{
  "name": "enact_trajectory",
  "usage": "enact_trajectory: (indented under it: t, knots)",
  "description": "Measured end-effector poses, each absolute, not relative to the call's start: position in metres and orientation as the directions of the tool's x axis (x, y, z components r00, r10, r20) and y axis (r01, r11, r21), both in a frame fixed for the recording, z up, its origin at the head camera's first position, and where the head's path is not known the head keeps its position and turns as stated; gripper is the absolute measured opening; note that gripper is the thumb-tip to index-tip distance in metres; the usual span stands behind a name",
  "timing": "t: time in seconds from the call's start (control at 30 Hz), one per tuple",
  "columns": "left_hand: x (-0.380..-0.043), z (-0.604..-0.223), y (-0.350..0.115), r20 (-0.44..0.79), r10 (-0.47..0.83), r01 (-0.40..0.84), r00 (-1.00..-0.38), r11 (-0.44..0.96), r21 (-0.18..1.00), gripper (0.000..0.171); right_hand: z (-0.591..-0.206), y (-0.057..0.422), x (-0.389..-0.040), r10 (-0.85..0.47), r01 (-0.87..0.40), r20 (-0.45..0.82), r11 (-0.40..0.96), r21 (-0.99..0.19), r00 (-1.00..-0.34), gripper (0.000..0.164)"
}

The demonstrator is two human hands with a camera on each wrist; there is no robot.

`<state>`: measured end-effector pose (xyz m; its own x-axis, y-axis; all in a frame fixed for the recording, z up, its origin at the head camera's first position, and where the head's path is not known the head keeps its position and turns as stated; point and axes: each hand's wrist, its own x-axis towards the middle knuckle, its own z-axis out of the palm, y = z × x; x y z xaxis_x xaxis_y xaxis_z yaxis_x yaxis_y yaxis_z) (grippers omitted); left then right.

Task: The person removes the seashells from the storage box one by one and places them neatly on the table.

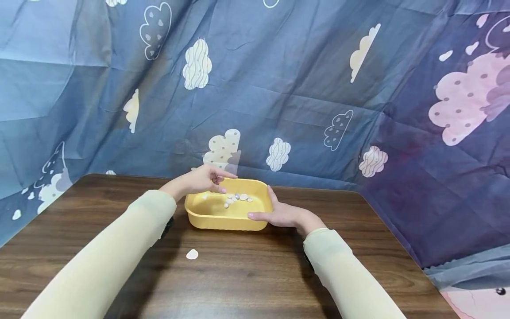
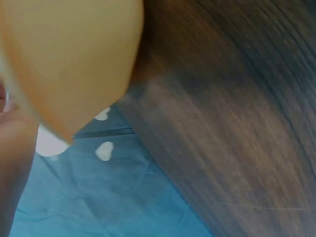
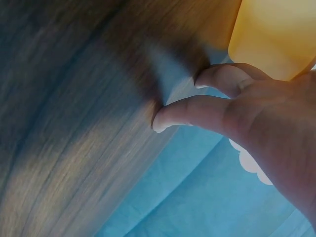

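Observation:
A yellow rectangular basin point(image 1: 227, 223) stands on the table. Small pale pieces point(image 1: 244, 197), like shells or pebbles, lie inside it, one of them bluish. Over the basin's left part is my left hand point(image 1: 201, 179), index finger and thumb stretched apart with no object visible between them. At the right end my right hand point(image 1: 284, 215) holds the basin, thumb over the front rim and a finger along the side. Two of its fingertips point(image 3: 160, 122) touch or nearly touch the tabletop in the right wrist view. The left wrist view shows mostly the basin's outer wall point(image 2: 74, 54).
One white shell-like piece point(image 1: 192, 254) lies on the brown wooden table point(image 1: 239, 283) in front of the basin. Behind the table hangs a blue cloth point(image 1: 255, 110) printed with clouds, which continues along the right side.

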<state>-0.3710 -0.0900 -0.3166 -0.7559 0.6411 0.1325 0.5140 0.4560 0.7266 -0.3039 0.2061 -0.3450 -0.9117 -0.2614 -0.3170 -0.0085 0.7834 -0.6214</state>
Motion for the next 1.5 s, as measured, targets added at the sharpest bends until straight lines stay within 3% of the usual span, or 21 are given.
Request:
enact_trajectory:
  t: [0.37,0.8,0.97,1.5]
  knots:
    - [-0.391,-0.341,-0.082,-0.018,0.636,0.387,-0.772,0.492,0.78,0.046,-0.347,0.205,-0.303,-0.275,-0.014,-0.315,0.773,-0.635,-0.908,0.135]
    - [-0.393,-0.353,-0.072,-0.077,0.627,0.483,-0.775,0.667,0.567,0.018,-0.346,0.204,-0.304,-0.272,-0.039,-0.295,0.792,-0.609,-0.916,0.134]
    - [-0.391,-0.354,-0.072,-0.098,0.642,0.505,-0.761,0.68,0.532,0.02,-0.347,0.204,-0.305,-0.27,-0.04,-0.299,0.8,-0.599,-0.915,0.133]
    - [-0.391,-0.351,-0.071,-0.168,0.637,0.453,-0.753,0.686,0.569,0.023,-0.345,0.205,-0.303,-0.26,-0.015,-0.312,0.789,-0.614,-0.914,0.135]
